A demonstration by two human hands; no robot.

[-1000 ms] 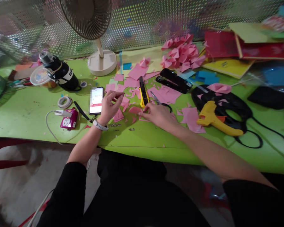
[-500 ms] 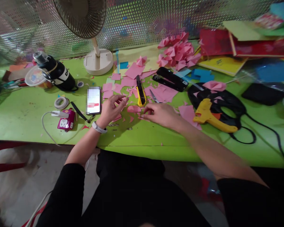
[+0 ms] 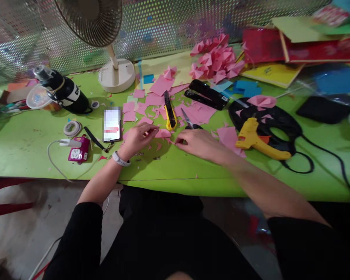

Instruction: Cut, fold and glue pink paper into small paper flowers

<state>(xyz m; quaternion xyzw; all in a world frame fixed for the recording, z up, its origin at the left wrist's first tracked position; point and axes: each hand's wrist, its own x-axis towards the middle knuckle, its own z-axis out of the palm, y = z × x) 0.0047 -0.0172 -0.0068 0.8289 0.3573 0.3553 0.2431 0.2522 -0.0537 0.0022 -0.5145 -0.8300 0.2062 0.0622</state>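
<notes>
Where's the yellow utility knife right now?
In the head view, the yellow utility knife lies near centre, just left of the scissors and beyond the gap between the left hand and right hand.

We see a small pink paper piece [image 3: 164, 133], rounded, stretched left to right, near, slightly left of centre.

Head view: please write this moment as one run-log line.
left hand: nearest curved pink paper piece, grip unclear | right hand: right of piece, grip unclear | yellow-and-black utility knife: lying beyond hands
</notes>
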